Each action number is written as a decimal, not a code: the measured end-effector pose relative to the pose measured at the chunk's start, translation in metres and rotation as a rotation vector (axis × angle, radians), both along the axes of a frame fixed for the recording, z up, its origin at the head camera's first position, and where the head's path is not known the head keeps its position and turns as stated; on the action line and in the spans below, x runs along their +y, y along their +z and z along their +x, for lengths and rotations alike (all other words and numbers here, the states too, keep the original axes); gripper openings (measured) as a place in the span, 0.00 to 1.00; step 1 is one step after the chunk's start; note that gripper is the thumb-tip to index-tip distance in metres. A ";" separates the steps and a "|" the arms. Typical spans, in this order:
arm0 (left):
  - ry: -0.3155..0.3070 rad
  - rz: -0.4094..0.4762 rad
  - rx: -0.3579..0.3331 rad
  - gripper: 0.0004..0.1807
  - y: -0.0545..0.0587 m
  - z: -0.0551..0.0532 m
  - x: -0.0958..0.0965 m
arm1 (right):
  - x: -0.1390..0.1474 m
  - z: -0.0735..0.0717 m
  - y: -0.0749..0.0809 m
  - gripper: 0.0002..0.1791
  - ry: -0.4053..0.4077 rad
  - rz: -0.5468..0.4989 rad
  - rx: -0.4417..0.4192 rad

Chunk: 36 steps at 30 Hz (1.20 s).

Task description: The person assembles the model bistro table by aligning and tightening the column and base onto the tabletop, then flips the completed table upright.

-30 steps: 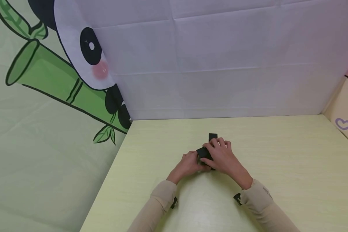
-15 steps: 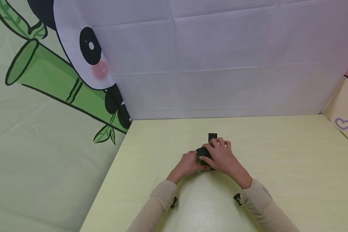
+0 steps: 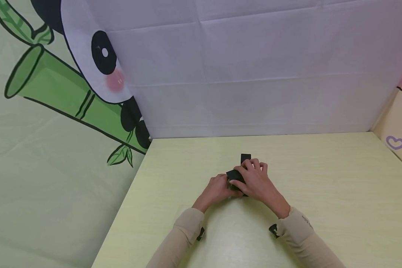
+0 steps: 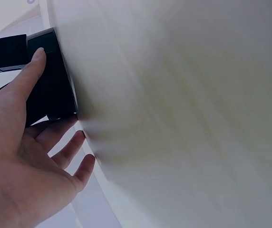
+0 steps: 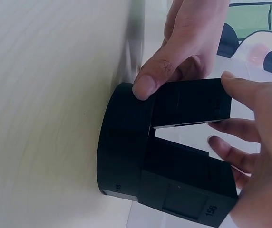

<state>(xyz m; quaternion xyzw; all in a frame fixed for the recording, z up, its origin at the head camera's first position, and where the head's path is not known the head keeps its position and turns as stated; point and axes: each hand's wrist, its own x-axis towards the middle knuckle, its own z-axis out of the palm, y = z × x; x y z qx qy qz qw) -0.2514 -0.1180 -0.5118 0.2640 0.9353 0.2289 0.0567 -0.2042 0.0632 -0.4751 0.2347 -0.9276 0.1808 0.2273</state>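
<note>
A black curved base piece (image 5: 121, 137) stands on the table, with two black rectangular blocks rising from it. One block (image 5: 193, 100) is near the left thumb; the other block (image 5: 188, 183) bears the number 156. My left hand (image 3: 218, 188) grips the curved base, its thumb pressed against the near face and some fingers curled behind, as the left wrist view also shows. My right hand (image 3: 257, 181) pinches the unnumbered block from above, thumb at its top edge and fingers on the far side. In the head view, the right hand covers much of the assembly.
The pale wood-look table (image 3: 321, 208) spreads around both hands. A white cloth wall (image 3: 254, 74) rises at its back edge, with a green printed panda-and-bamboo cloth (image 3: 53, 186) on the left. A small dark device sits at each sleeve cuff.
</note>
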 end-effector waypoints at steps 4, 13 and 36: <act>0.023 0.002 -0.027 0.37 0.000 0.000 -0.001 | 0.005 0.003 -0.001 0.26 -0.029 -0.055 -0.061; 0.057 0.062 -0.096 0.39 0.003 0.000 -0.002 | 0.057 0.005 -0.022 0.21 -0.160 -0.490 -0.164; 0.031 0.100 -0.090 0.37 -0.002 -0.004 -0.006 | 0.065 0.008 -0.054 0.43 -0.164 -0.324 -0.615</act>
